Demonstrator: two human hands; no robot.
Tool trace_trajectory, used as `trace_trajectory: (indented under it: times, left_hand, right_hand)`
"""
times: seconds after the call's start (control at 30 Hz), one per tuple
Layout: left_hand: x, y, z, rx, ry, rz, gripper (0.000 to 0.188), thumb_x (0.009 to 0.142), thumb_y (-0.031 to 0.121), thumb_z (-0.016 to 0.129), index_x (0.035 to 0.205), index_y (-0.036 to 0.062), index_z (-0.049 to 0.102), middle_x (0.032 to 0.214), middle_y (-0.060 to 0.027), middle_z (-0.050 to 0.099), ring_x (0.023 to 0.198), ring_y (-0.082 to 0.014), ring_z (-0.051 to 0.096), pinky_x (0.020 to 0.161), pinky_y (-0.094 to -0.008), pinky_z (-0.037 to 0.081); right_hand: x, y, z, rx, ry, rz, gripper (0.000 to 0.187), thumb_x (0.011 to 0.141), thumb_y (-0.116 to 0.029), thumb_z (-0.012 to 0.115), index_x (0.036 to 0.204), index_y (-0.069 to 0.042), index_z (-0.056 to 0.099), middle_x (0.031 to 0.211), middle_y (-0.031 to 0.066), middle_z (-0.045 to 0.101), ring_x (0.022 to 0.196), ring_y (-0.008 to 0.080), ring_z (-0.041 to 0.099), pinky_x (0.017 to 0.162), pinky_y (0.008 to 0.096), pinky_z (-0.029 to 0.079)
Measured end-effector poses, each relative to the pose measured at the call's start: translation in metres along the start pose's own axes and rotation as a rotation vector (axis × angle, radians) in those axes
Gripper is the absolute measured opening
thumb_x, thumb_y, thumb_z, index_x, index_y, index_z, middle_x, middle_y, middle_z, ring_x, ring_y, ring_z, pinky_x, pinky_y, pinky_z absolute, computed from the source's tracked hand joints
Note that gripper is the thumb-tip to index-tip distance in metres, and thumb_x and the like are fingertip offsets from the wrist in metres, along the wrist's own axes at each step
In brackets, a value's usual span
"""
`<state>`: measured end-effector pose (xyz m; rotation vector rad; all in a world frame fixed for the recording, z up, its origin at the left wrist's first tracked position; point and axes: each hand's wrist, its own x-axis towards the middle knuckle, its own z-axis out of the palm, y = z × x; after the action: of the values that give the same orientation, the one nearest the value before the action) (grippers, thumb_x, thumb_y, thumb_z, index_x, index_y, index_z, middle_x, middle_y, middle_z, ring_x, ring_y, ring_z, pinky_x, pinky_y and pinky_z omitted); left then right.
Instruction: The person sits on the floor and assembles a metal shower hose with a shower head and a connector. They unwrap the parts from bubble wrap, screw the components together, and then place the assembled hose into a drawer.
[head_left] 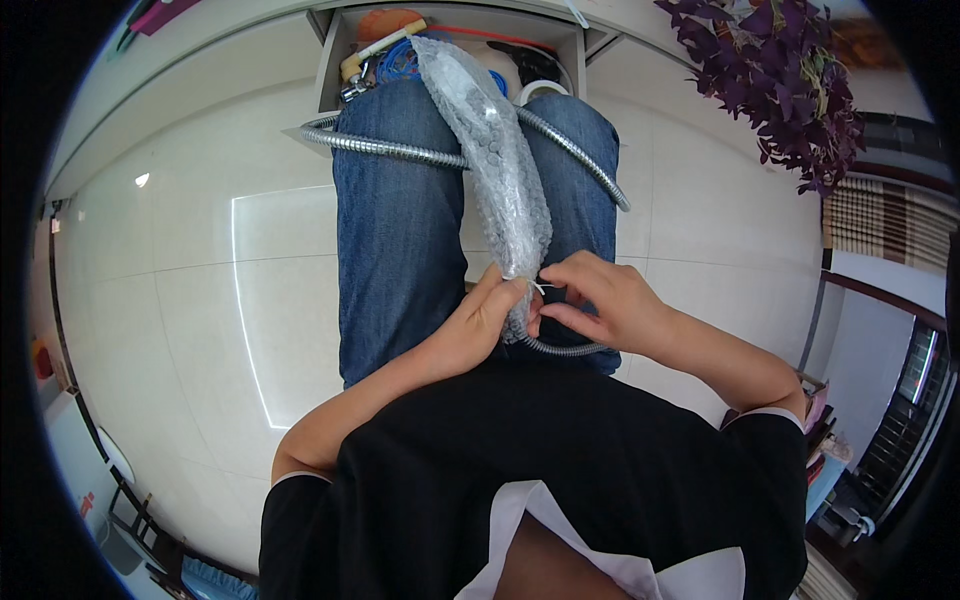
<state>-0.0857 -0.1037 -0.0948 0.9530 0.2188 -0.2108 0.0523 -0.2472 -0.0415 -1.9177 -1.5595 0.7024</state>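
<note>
I judge the left hand (487,310) grips the near end of the bubble-wrapped bundle (502,170) along the lap (395,230) to steady it, while the part-curled right hand (612,302) perhaps pinches the white tie (541,288).

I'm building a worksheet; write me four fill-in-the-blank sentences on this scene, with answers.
The left hand grips a long bundle covered in bubble ____.
The thin tie at the right hand is coloured ____.
The metal hose crosses jeans coloured ____.
A blue coil lies in an open ____.

Answers: wrap; white; blue; drawer.
</note>
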Motion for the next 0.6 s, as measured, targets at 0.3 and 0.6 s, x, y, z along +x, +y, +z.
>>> trace_trajectory:
  times: [0.3, 0.6]
  left_hand:
    - [0.003, -0.004, -0.002, -0.005, -0.028, -0.003, 0.027, 0.095, 0.025, 0.028, 0.107, 0.0021, 0.038, 0.084, -0.0067, 0.045, 0.077, -0.0151, 0.049, 0.076, -0.0305, 0.043]
    - [-0.004, -0.011, -0.008, 0.172, 0.041, -0.046, 0.027, 0.096, 0.024, 0.029, 0.107, 0.0021, 0.041, 0.085, -0.0067, 0.046, 0.077, -0.0144, 0.050, 0.077, -0.0296, 0.043]
  right_hand:
    - [0.006, 0.009, 0.000, -0.409, 0.093, -0.364, 0.021, 0.079, -0.013, 0.062, 0.098, -0.004, 0.056, 0.085, 0.0062, 0.054, 0.069, 0.0179, 0.059, 0.053, 0.0265, 0.050]
    - [0.021, 0.004, 0.008, 1.419, -0.249, 1.038, 0.023, 0.088, -0.021, 0.058, 0.085, 0.002, 0.056, 0.072, 0.0020, 0.056, 0.051, 0.0030, 0.043, 0.039, 0.0137, 0.033]
